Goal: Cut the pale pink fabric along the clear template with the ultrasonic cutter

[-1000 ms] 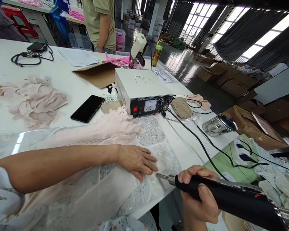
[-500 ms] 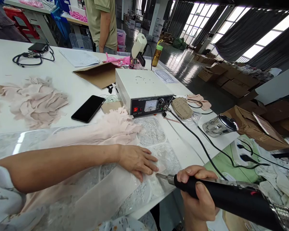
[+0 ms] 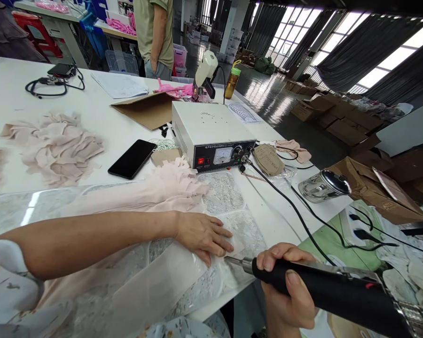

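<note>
My left hand point(image 3: 202, 237) lies flat with fingers stretched out, pressing a pale, sheer fabric strip point(image 3: 158, 286) onto the clear patterned mat point(image 3: 222, 190). My right hand point(image 3: 289, 291) is wrapped round a black handheld ultrasonic welder point(image 3: 324, 286). Its pointed metal tip is at the strip's edge, just below my left fingertips; whether it touches the fabric I cannot tell. Beyond my left forearm lies a bunch of pale pink fabric strips point(image 3: 169, 188). A cable point(image 3: 289, 211) runs from the welder's side to the white control box point(image 3: 215, 126) with a dial and a lit red switch.
A black phone point(image 3: 132, 159) and a heap of pink fabric pieces point(image 3: 59, 150) lie on the white table. To the right stand a lidded glass jar point(image 3: 322, 185), brown card pieces point(image 3: 268, 159) and a power strip point(image 3: 352, 225). A person point(image 3: 153, 37) stands behind the table.
The welder's tip has shifted slightly left along the strip's edge, away from my fingertips. My left hand stays in place on the fabric. The view has turned a little to the left.
</note>
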`<state>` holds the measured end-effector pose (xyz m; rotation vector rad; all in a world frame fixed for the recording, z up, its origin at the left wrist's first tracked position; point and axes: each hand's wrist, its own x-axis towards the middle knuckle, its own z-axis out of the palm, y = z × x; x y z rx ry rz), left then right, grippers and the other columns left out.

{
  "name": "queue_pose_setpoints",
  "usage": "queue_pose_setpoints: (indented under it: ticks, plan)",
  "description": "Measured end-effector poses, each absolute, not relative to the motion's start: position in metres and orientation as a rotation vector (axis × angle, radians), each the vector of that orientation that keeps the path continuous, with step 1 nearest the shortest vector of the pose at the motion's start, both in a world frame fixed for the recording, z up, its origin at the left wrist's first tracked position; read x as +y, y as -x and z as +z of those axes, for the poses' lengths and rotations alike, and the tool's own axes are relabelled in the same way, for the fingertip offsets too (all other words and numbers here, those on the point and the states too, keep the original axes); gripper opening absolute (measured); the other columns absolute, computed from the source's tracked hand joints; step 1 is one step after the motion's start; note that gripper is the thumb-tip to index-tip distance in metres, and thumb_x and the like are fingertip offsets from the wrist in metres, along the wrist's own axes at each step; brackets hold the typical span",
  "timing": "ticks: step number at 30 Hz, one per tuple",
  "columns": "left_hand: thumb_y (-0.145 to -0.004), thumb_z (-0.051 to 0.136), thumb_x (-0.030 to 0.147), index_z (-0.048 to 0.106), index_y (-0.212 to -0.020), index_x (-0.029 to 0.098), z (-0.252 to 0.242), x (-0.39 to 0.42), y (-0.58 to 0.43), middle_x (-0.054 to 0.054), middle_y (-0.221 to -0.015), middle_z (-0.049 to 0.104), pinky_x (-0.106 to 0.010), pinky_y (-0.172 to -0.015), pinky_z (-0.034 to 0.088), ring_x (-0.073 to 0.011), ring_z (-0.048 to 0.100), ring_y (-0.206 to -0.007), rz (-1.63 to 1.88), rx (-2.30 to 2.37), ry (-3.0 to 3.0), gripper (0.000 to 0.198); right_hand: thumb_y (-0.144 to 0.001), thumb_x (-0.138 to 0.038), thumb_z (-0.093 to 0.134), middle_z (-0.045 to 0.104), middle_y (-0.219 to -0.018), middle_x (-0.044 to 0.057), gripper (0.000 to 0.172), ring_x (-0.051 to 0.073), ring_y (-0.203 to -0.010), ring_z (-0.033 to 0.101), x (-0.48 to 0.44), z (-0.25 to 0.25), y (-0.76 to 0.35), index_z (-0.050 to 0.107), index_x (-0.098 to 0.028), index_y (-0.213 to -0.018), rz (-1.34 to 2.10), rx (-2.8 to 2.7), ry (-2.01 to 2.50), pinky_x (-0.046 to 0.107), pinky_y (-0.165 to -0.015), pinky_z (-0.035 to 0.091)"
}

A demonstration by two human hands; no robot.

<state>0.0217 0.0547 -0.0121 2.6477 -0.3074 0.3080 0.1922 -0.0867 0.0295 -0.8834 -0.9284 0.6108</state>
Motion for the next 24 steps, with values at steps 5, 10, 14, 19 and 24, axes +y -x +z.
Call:
queue_pose_setpoints:
  ticks: [5, 10, 14, 19, 24]
  plan:
    - [-0.094, 0.065, 0.04, 0.071, -0.092, 0.028, -0.0138, 0.0547, -0.0223, -0.002, -0.131, 0.065, -0.033, -0.113, 0.037, -0.023, 0.055, -0.129, 0.332, -0.305, -2.625, 0.013, -0.079, -0.024, 0.056, 0.052, -0.076, 0.0, 0.007, 0.011, -0.048, 0.051, -0.0863, 0.0265, -0.193, 0.057, -0.022, -0.086, 0.617, -0.943, 0.881, 0.03, -0.043, 0.045]
    - [-0.095, 0.062, 0.045, 0.071, -0.093, 0.028, -0.0117, 0.0551, -0.0219, -0.002, -0.132, 0.065, -0.033, -0.114, 0.036, -0.0228, 0.054, -0.13, 0.28, -0.255, -2.557, 0.019, -0.082, -0.026, 0.057, 0.052, -0.078, -0.001, 0.007, 0.01, -0.051, 0.051, -0.088, 0.0257, -0.1959, 0.057, -0.021, -0.087, 0.633, -0.954, 0.882, 0.028, -0.046, 0.046]
    - [-0.095, 0.063, 0.044, 0.071, -0.094, 0.027, -0.0106, 0.0549, -0.0217, -0.003, -0.132, 0.065, -0.034, -0.114, 0.036, -0.0234, 0.054, -0.13, 0.29, -0.276, -2.588, 0.018, -0.082, -0.027, 0.058, 0.052, -0.079, -0.001, 0.008, 0.01, -0.052, 0.051, -0.0889, 0.0269, -0.1978, 0.056, -0.021, -0.087, 0.634, -0.95, 0.878, 0.028, -0.047, 0.047]
    - [-0.095, 0.063, 0.042, 0.072, -0.095, 0.027, -0.0097, 0.0547, -0.0219, -0.004, -0.132, 0.065, -0.035, -0.113, 0.036, -0.0244, 0.054, -0.13, 0.287, -0.289, -2.603, 0.018, -0.082, -0.026, 0.058, 0.051, -0.078, -0.001, 0.007, 0.01, -0.051, 0.051, -0.089, 0.0269, -0.1976, 0.055, -0.021, -0.086, 0.627, -0.947, 0.882, 0.028, -0.047, 0.047]
    - [-0.095, 0.064, 0.042, 0.072, -0.099, 0.028, -0.0098, 0.0552, -0.022, -0.003, -0.134, 0.064, -0.035, -0.116, 0.034, -0.0245, 0.052, -0.132, 0.223, -0.264, -2.588, 0.017, -0.082, -0.025, 0.057, 0.052, -0.079, -0.001, 0.008, 0.011, -0.052, 0.052, -0.0889, 0.0233, -0.1971, 0.057, -0.02, -0.088, 0.631, -0.96, 0.869, 0.029, -0.047, 0.048]
